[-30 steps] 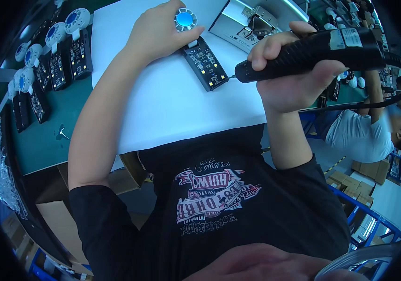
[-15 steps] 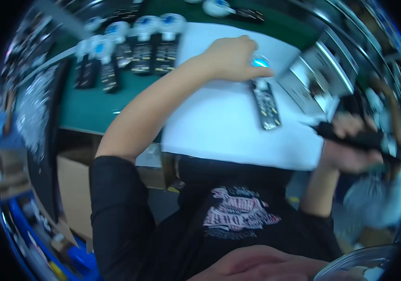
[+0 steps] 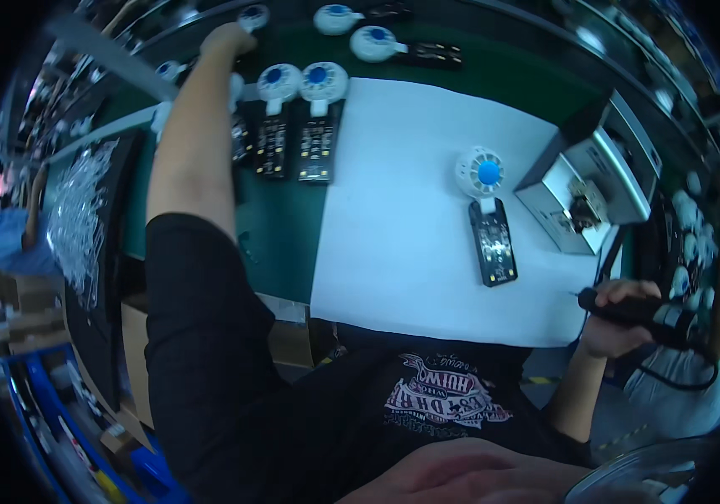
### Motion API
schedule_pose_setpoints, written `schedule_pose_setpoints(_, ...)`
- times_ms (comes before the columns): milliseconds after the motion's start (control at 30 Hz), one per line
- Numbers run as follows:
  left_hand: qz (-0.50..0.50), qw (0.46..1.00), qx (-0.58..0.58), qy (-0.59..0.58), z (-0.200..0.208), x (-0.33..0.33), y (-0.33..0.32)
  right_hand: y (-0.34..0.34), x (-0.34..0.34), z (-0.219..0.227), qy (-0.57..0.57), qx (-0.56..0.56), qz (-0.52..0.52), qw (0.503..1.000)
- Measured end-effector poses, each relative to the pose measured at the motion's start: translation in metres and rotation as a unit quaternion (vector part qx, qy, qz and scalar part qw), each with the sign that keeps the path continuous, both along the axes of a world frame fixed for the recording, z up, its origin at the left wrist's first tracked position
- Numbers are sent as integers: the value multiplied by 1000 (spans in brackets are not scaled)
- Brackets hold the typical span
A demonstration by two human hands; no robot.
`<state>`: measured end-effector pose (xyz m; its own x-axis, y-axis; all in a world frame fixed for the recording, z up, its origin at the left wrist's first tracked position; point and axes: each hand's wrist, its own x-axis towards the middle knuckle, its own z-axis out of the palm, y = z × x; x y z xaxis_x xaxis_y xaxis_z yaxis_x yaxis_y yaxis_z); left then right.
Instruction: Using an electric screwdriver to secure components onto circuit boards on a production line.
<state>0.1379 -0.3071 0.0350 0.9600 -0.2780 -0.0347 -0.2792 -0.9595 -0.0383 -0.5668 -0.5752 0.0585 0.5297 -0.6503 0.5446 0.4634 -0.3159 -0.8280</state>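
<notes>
My right hand (image 3: 617, 317) is closed around a black electric screwdriver (image 3: 633, 312) with a cable, its thin bit pointing left over the white sheet's (image 3: 394, 252) right edge. On that sheet lies a device (image 3: 493, 239) with a round white head, blue centre and black handle showing a circuit board; neither hand touches it. My left hand (image 3: 227, 40) reaches to the far left of the bench, beside another white round head (image 3: 252, 17). Its fingers are bent and mostly hidden, so any grip there is unclear. My left forearm covers part of a row of similar devices (image 3: 318, 139).
A silver open-fronted box (image 3: 574, 202) with a small mechanism inside stands right of the sheet. More devices (image 3: 410, 50) lie at the back of the green bench. Clear plastic pieces (image 3: 83, 218) fill a black tray at left. Other people sit at both sides.
My left hand has left the device on the sheet and swung far left to the back of the bench. That device stays on the sheet. The screwdriver remains in my right hand.
</notes>
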Motion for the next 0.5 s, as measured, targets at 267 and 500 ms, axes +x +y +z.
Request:
schedule_pose_setpoints(267, -133, 978, -161, -13, 93, -125, -31, -5, 10, 21, -11, -38, 103, 994)
schedule_pose_setpoints(500, -227, 968, -105, 31, 80, -372, -41, -10, 85, 60, -97, -93, 131, 982)
